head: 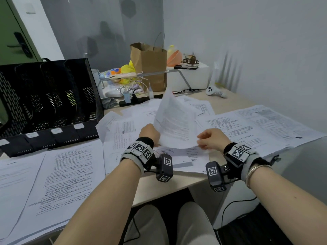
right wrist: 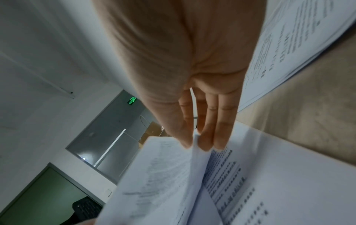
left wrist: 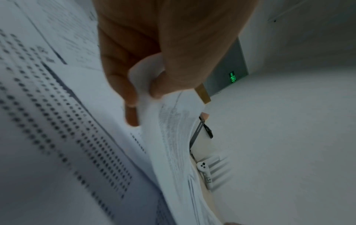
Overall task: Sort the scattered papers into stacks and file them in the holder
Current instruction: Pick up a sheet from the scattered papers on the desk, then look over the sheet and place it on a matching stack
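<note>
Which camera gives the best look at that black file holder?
The head view: the black file holder stands whole at the desk's left, its slots showing no papers. The right wrist view catches only a dark corner of it at the bottom edge. The left wrist view misses it entirely.

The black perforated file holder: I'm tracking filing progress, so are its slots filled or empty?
Empty as far as the head view shows: the black perforated file holder has bare slots, with light showing through its holes. All the printed papers lie on the desk.
</note>
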A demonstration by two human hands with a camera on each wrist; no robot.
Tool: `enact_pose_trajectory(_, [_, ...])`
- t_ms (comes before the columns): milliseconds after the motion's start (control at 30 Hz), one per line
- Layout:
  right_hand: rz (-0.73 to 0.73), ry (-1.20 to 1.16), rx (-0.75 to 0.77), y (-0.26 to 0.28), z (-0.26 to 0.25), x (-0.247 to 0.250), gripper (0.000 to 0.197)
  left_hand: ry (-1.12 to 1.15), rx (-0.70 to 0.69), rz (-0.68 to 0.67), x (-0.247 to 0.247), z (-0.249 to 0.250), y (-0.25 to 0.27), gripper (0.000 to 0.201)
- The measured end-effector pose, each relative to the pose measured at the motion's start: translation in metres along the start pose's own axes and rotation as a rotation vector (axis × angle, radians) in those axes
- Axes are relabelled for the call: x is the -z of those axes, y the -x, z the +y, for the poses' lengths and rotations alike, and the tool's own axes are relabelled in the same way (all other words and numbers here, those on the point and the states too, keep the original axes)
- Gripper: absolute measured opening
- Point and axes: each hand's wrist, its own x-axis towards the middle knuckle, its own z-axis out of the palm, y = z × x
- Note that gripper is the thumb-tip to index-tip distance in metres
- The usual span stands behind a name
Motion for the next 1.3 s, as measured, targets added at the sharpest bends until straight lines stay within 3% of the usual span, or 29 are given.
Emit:
enact_pose_trajectory(200, [0.06,-0.181,0.028,0.001,-0.016,-0.008,0.043,0.233,-0.157,0.191,0.026,0.012,0.015,0.016])
enact_pose_trajectory(500, [0.101,-0.212,0.06,0.002,-0.026,-0.018,0.051,0.257,-0.254,0.206,0.029,0.008,0.031,0.013])
enact_pose_trajectory(767, [0.125,-0.169,0.081,0.003,-0.041,-0.04,0.058,0.256,-0.305,0.333,0.052,-0.008,0.047,0.028])
enact_pose_trajectory(833, [0.101,-0.173,0.086,0.007,-0.046,-0.049,0.05,0.267,-0.321,0.371,0.06,-0.013,0.053,0.029])
enact_pose_trajectory(933, [0.083,-0.151,0.144,0.013,-0.055,-0.063,0.022,0.272,-0.306,0.419,0.076,-0.023,0.063,0.022])
enact_pose_trajectory(967, [0.084,-0.139,0.169,0.014,-0.058,-0.068,0.021,0.268,-0.284,0.421,0.082,-0.026,0.065,0.02])
enact_pose_trajectory(1100, [0.006,-0.105,0.201,0.017,-0.069,-0.092,0.024,0.257,-0.178,0.387,0.113,-0.045,0.07,0.037])
enact_pose_trajectory(1300, [-0.204,-0.069,0.204,0.025,-0.086,-0.138,0.032,0.23,-0.13,0.467,0.155,-0.077,0.084,0.059])
